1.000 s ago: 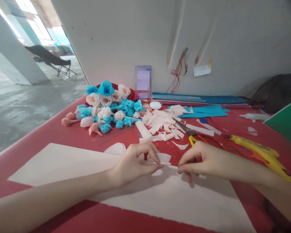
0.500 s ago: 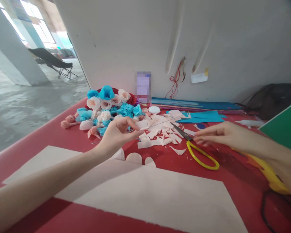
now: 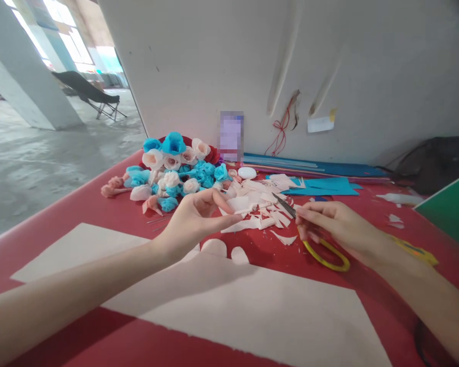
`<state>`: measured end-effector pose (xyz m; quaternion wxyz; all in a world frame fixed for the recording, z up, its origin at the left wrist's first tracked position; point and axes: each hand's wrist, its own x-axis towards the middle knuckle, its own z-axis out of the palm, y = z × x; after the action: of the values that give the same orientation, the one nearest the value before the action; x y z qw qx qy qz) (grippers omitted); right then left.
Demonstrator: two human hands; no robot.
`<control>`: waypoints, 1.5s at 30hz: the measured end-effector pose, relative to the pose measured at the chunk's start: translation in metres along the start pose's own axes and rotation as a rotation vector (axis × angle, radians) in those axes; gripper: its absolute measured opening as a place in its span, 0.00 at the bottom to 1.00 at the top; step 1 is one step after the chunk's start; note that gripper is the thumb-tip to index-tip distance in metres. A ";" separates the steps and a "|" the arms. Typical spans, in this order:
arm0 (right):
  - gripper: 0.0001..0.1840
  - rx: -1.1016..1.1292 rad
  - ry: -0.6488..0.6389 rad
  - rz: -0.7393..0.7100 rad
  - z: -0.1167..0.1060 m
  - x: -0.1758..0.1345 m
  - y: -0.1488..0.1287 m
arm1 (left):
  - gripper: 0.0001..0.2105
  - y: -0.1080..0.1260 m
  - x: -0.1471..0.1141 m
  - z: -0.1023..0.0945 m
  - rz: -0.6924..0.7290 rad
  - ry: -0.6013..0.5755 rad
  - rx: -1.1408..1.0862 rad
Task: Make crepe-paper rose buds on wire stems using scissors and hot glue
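Observation:
My left hand (image 3: 199,219) hovers over the near edge of a large pale pink paper sheet (image 3: 252,311). Its thumb and index finger come together in a pinch beside a heap of pale paper scraps (image 3: 254,196); whatever lies between them I cannot make out. Over the scissors' yellow handle (image 3: 331,262) is my right hand (image 3: 325,219), its fingertips drawn together, their contents unclear. The dark scissor blades (image 3: 285,205) point left into the scraps. Two rounded paper petals (image 3: 214,248) lie at the sheet's far edge.
Blue, white and pink paper flowers (image 3: 176,171) are piled at the back left. Blue paper (image 3: 325,186) and a white oval object (image 3: 247,173) lie farther back. A yellow object (image 3: 416,250) is partly behind my right forearm, a green panel (image 3: 451,204) at right.
My right hand has moved left and its fingers have drawn together over the scissors. My left hand has shifted slightly right and nearer. The view has turned a little.

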<state>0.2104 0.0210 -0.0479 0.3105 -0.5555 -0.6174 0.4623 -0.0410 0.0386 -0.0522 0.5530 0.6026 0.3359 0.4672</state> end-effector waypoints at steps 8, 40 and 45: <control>0.15 0.163 -0.019 -0.008 0.002 0.000 0.005 | 0.10 -0.004 -0.002 0.002 -0.063 -0.017 -0.006; 0.20 -0.104 0.149 0.088 0.002 0.003 0.009 | 0.10 -0.005 -0.003 0.005 -0.111 -0.022 -0.010; 0.20 -0.134 0.200 0.058 0.003 0.004 0.008 | 0.10 -0.006 -0.003 0.006 -0.111 -0.026 -0.023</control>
<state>0.2105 0.0234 -0.0572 0.3192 -0.6362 -0.5964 0.3709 -0.0363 0.0345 -0.0581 0.5891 0.5828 0.3561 0.4318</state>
